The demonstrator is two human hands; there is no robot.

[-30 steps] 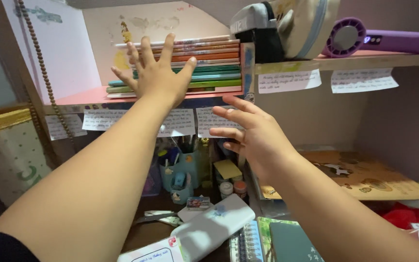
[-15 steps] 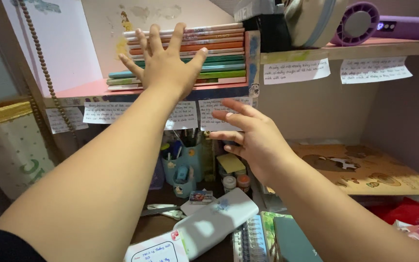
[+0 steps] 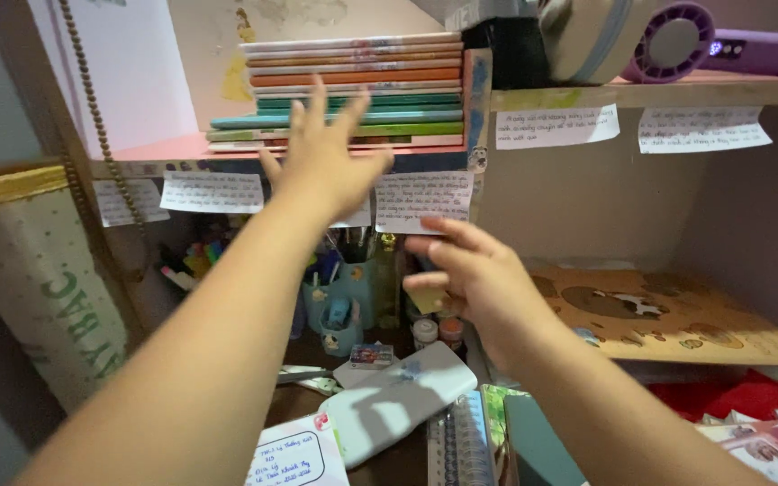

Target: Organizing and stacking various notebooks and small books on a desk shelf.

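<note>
At the pink upper shelf point(image 3: 164, 151), the left hand point(image 3: 321, 162), fingers spread and empty, is seen drawn back off the flat stack of colourful thin books point(image 3: 353, 90); the right hand point(image 3: 479, 279) is held open below.

A purple handheld fan point(image 3: 731, 49) lies on the far right shelf beside a cream zipped pouch point(image 3: 587, 36). Handwritten paper notes point(image 3: 556, 126) hang from the shelf edges. Below, a blue pen holder point(image 3: 339, 301) stands behind a white oblong case point(image 3: 402, 400), with a spiral notebook point(image 3: 461, 445) nearer. A brown bead string point(image 3: 92, 108) hangs at left.
</note>
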